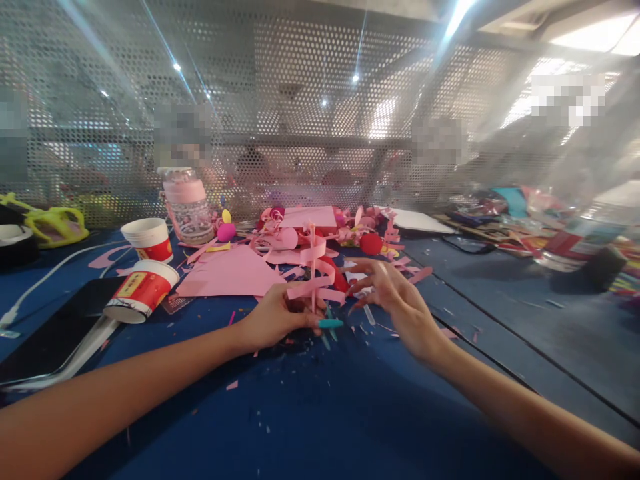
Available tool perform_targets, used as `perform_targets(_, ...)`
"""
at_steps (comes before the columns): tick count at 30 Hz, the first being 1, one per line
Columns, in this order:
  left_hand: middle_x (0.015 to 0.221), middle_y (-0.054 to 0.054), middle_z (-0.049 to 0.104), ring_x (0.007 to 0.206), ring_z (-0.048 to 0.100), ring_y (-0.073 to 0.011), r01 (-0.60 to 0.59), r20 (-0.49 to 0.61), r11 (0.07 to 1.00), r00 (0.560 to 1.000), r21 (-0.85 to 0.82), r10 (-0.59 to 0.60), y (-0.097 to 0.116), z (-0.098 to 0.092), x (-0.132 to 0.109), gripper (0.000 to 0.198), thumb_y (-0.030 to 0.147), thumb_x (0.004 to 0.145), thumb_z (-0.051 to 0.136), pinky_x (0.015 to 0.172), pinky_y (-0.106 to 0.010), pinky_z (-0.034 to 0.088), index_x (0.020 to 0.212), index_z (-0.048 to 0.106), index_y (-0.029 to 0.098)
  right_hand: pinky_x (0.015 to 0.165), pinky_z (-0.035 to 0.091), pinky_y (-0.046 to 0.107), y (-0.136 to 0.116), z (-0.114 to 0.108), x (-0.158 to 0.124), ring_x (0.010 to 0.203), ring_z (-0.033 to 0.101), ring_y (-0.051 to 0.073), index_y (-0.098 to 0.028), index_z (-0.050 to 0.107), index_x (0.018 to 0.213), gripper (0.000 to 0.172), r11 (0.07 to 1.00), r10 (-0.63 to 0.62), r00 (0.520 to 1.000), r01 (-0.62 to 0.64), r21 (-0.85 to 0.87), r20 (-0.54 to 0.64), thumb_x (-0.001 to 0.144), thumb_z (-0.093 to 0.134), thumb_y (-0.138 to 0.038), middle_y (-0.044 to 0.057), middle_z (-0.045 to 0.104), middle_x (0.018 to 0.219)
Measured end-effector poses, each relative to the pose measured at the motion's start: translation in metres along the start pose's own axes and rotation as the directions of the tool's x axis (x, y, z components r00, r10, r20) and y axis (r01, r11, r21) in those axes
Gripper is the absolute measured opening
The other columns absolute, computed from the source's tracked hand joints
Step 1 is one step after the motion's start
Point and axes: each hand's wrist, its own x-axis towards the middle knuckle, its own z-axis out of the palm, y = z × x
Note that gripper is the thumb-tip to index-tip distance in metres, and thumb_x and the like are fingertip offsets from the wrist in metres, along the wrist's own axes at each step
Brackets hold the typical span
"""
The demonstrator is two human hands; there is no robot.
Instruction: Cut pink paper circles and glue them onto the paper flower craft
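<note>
My left hand (277,317) pinches the base of an upright stick wound with looped pink paper strips (317,270), standing on the blue table (320,413). A small teal piece (330,323) shows at the fingertips. My right hand (393,293) hovers just right of the paper piece with its fingers spread and curved, holding nothing; a fingertip is close to the pink loops.
Behind lie pink paper sheets (227,273), curled scraps and red and pink balls (371,244). Paper cups (143,290) and a dark phone (50,333) sit at the left, with a pink jar (187,203). A perforated metal screen (320,100) closes the back; clutter lies at the right.
</note>
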Motion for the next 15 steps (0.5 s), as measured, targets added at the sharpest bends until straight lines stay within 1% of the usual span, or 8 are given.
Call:
perform_targets(2, 0.060, 0.002, 0.061, 0.054, 0.059, -0.0105, -0.003, 0.011, 1.000, 1.000, 0.007, 0.003, -0.0009, -0.0002, 0.0000, 0.021, 0.021, 0.061, 0.075, 0.060, -0.024, 0.049, 0.072, 0.060, 0.013, 0.059, 0.048, 0.026, 0.0006, 0.0021, 0.0002, 0.073, 0.053, 0.015, -0.018, 0.058, 0.093, 0.042, 0.998, 0.021, 0.998, -0.016, -0.069, 0.064, 0.077, 0.052, -0.056, 0.007, 0.058, 0.089)
perform_targets(3, 0.060, 0.002, 0.061, 0.054, 0.059, -0.0102, -0.007, 0.020, 1.000, 1.000, 0.008, 0.007, -0.0014, -0.0002, -0.0001, 0.021, 0.021, 0.061, 0.075, 0.060, -0.024, 0.049, 0.073, 0.060, 0.013, 0.059, 0.046, 0.025, 0.0009, 0.0028, -0.0002, 0.071, 0.052, 0.014, -0.018, 0.058, 0.088, 0.038, 0.994, 0.015, 0.994, -0.004, -0.107, 0.107, 0.078, 0.054, -0.053, 0.005, 0.058, 0.082)
perform_targets(6, 0.065, 0.002, 0.061, 0.057, 0.058, -0.0098, -0.031, 0.071, 0.999, 0.997, 0.017, 0.029, -0.0026, -0.0001, -0.0014, 0.021, 0.021, 0.063, 0.073, 0.062, -0.024, 0.048, 0.078, 0.061, 0.013, 0.057, 0.040, 0.025, 0.0016, 0.0036, -0.0022, 0.064, 0.049, 0.012, -0.018, 0.058, 0.076, 0.029, 0.968, -0.053, 0.981, 0.097, -0.231, 0.189, 0.077, 0.058, -0.046, 0.002, 0.057, 0.072)
perform_targets(8, 0.066, 0.002, 0.061, 0.059, 0.058, -0.0098, -0.047, 0.101, 0.997, 0.994, 0.059, 0.041, -0.0027, -0.0001, -0.0024, 0.019, 0.019, 0.065, 0.072, 0.062, -0.023, 0.047, 0.079, 0.061, 0.013, 0.056, 0.038, 0.025, 0.0018, 0.0034, -0.0033, 0.063, 0.047, 0.012, -0.018, 0.057, 0.071, 0.026, 0.941, -0.100, 0.973, 0.162, -0.298, 0.210, 0.078, 0.059, -0.043, 0.001, 0.056, 0.069)
perform_targets(11, 0.064, 0.001, 0.061, 0.058, 0.056, -0.0096, -0.064, 0.111, 0.989, 0.993, 0.132, 0.050, -0.0029, -0.0002, -0.0033, 0.015, 0.017, 0.066, 0.071, 0.059, -0.022, 0.045, 0.076, 0.061, 0.012, 0.057, 0.038, 0.026, 0.0022, 0.0036, -0.0037, 0.062, 0.047, 0.013, -0.018, 0.058, 0.066, 0.028, 0.923, -0.124, 0.968, 0.192, -0.332, 0.216, 0.079, 0.058, -0.042, 0.001, 0.055, 0.066)
perform_targets(13, 0.064, 0.001, 0.061, 0.058, 0.056, -0.0102, -0.073, 0.111, 0.986, 0.992, 0.152, 0.056, -0.0034, -0.0002, -0.0032, 0.015, 0.018, 0.066, 0.071, 0.058, -0.022, 0.045, 0.075, 0.060, 0.012, 0.058, 0.039, 0.027, 0.0028, 0.0040, -0.0035, 0.061, 0.048, 0.013, -0.018, 0.058, 0.063, 0.030, 0.932, -0.115, 0.974, 0.174, -0.318, 0.196, 0.078, 0.059, -0.044, 0.001, 0.055, 0.063)
perform_targets(15, 0.064, 0.000, 0.061, 0.058, 0.056, -0.0105, -0.081, 0.107, 0.983, 0.992, 0.168, 0.063, -0.0039, -0.0002, -0.0028, 0.016, 0.018, 0.065, 0.072, 0.058, -0.022, 0.045, 0.074, 0.061, 0.012, 0.057, 0.039, 0.027, 0.0038, 0.0040, -0.0038, 0.059, 0.048, 0.013, -0.018, 0.058, 0.059, 0.035, 0.951, -0.074, 0.983, 0.119, -0.284, 0.167, 0.075, 0.060, -0.048, 0.000, 0.054, 0.060)
